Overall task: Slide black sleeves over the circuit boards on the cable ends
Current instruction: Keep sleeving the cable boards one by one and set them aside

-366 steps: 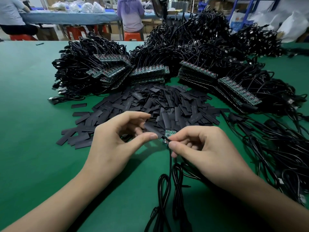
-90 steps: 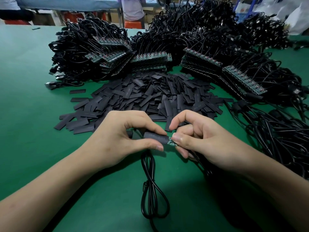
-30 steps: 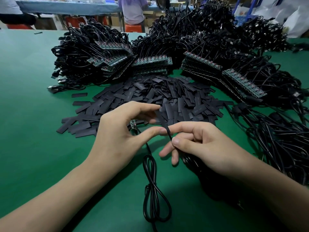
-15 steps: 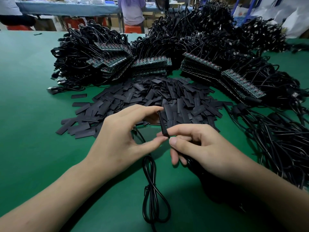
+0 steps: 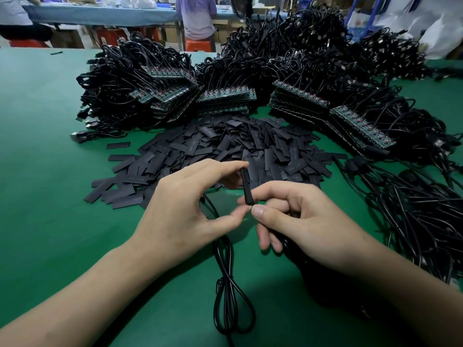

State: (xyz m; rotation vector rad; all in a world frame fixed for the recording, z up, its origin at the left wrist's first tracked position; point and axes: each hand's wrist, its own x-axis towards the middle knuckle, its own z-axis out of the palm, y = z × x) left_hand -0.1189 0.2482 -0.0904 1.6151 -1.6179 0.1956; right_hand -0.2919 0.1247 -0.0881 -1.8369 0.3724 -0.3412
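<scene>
Sleeve is pinched at its lower end by the right hand and spanned end to end between the index tip and thumb of the left hand. Three seconds ago it was held level with a board tip showing. Now it is stood near upright and no board is seen, so the fit cannot be confirmed. The cable is trailed over the green table, before loose sleeves and cable heaps. Seated workers are seen behind.
</scene>
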